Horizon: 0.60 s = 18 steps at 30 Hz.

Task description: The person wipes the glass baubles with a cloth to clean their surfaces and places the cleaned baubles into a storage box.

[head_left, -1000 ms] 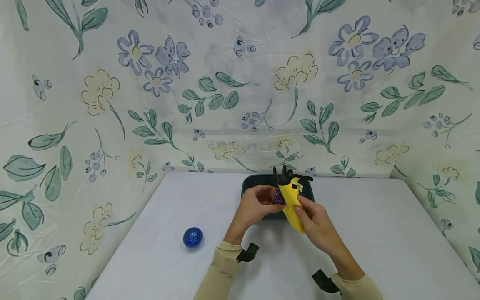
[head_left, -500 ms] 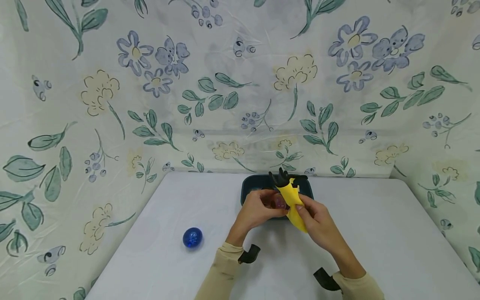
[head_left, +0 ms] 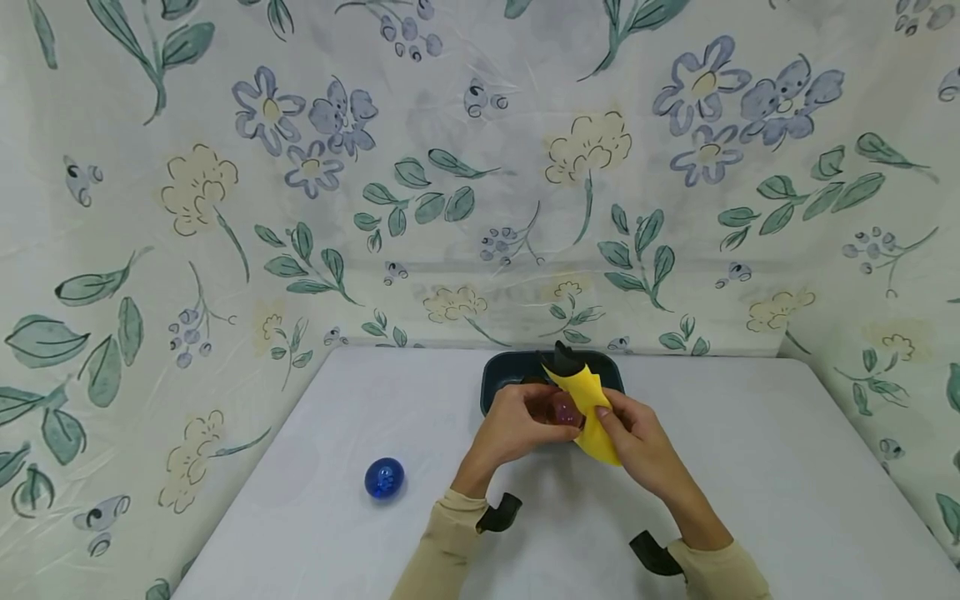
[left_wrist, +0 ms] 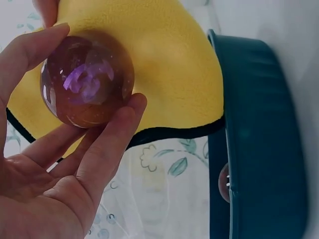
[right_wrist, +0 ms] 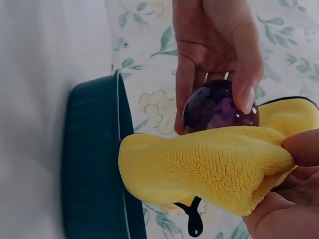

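Observation:
In the head view my left hand (head_left: 517, 427) holds a clear purple ball (head_left: 566, 410) between thumb and fingertips. Purple swirls show inside the ball (left_wrist: 89, 79) in the left wrist view. My right hand (head_left: 637, 437) pinches a yellow fleecy cloth (head_left: 596, 429) with black edging, its black end sticking up over the tray. From the right wrist view, the cloth (right_wrist: 204, 167) lies against the near side of the ball (right_wrist: 214, 107), covering its lower part. Both hands are just in front of a dark teal tray (head_left: 491, 379).
A clear blue ball (head_left: 385, 478) sits on the white table (head_left: 322, 533), left of the hands. Inside the tray, a reddish round thing (left_wrist: 224, 183) shows partly past the rim. A flower-patterned sheet (head_left: 480, 192) hangs behind and at both sides.
The left hand and the ball have shifted slightly right, closer to the cloth. The cloth's black end has dipped and moved a little left. The blue ball stays in place.

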Each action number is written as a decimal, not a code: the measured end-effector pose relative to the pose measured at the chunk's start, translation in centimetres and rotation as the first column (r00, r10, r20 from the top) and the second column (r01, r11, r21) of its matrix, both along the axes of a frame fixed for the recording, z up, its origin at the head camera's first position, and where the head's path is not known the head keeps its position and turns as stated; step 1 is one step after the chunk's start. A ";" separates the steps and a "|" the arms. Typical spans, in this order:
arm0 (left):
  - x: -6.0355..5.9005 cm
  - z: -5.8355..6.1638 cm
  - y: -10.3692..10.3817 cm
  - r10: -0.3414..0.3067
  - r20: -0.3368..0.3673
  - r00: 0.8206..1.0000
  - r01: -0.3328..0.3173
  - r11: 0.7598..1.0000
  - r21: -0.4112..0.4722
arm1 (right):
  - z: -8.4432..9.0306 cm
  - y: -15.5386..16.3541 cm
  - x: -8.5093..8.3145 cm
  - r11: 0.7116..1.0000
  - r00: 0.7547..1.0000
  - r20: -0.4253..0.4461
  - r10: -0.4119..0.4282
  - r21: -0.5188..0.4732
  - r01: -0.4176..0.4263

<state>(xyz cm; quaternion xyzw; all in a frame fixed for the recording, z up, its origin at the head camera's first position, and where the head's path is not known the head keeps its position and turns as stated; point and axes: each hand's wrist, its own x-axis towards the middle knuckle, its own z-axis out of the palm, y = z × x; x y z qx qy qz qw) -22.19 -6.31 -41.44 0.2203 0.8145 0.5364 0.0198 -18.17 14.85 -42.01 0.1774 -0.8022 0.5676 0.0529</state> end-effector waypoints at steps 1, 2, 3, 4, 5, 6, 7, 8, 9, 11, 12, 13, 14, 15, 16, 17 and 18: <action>0.0 0.0 0.0 0.000 -0.002 1.000 0.000 1.000 -0.002 | 0.0 0.0 0.0 1.000 1.000 0.006 0.001 -0.003 -0.001; 0.0 0.1 0.0 0.002 -0.004 1.000 -0.002 1.000 -0.005 | 0.0 0.0 -0.1 1.000 1.000 0.013 0.003 -0.006 -0.003; 0.0 0.1 0.0 0.004 -0.004 1.000 -0.004 1.000 -0.007 | 0.0 0.1 -0.1 1.000 1.000 0.020 0.002 -0.008 -0.002; 0.1 0.1 0.0 0.006 -0.005 1.000 -0.006 1.000 -0.008 | -0.1 0.1 -0.1 1.000 1.000 0.028 0.001 -0.010 0.000; 0.1 0.2 0.0 0.008 -0.004 1.000 -0.008 1.000 -0.007 | -0.1 0.1 -0.2 1.000 0.999 0.038 -0.001 -0.012 0.002; 0.1 0.3 0.0 0.010 0.000 1.000 -0.010 1.000 -0.005 | -0.1 0.1 -0.2 1.000 0.999 0.047 -0.005 -0.013 0.006; 0.1 0.3 0.0 0.010 0.002 1.000 -0.010 1.000 0.000 | -0.1 0.1 -0.2 1.000 0.998 0.055 -0.008 -0.015 0.009; 0.2 0.4 0.0 0.011 0.004 1.000 -0.011 1.000 0.004 | -0.1 0.1 -0.3 1.000 0.998 0.064 -0.011 -0.017 0.012; 0.2 0.5 0.0 0.011 0.003 1.000 -0.011 1.000 0.010 | -0.1 0.1 -0.3 1.000 0.997 0.073 -0.014 -0.020 0.015; 0.3 0.6 0.0 0.009 0.000 1.000 -0.009 1.000 0.021 | -0.1 0.1 -0.3 0.999 0.996 0.084 -0.014 -0.029 0.017; 0.3 0.6 0.0 0.008 -0.003 1.000 -0.008 1.000 0.027 | -0.1 0.2 -0.3 0.999 0.996 0.088 -0.012 -0.034 0.015; 0.3 0.7 0.0 0.007 -0.006 1.000 -0.007 0.999 0.033 | -0.1 0.2 -0.3 0.999 0.996 0.091 -0.006 -0.042 0.010; 0.3 0.7 -0.1 0.007 -0.007 1.000 -0.007 0.999 0.041 | -0.2 0.2 -0.4 0.999 0.996 0.093 -0.001 -0.049 0.005; 0.3 0.7 -0.1 0.005 -0.006 1.000 -0.005 0.999 0.050 | -0.2 0.2 -0.4 0.998 0.995 0.095 0.007 -0.057 -0.001; 0.4 0.7 -0.1 0.004 -0.003 1.000 -0.003 0.998 0.063 | -0.2 0.2 -0.4 0.998 0.995 0.096 0.013 -0.063 -0.007; 0.4 0.7 -0.1 0.002 -0.003 1.000 -0.001 0.997 0.076 | -0.3 0.2 -0.4 0.997 0.995 0.097 0.021 -0.070 -0.015; 0.4 0.7 -0.2 0.000 -0.002 1.000 0.000 0.996 0.089 | -0.3 0.2 -0.4 0.997 0.995 0.100 0.027 -0.075 -0.019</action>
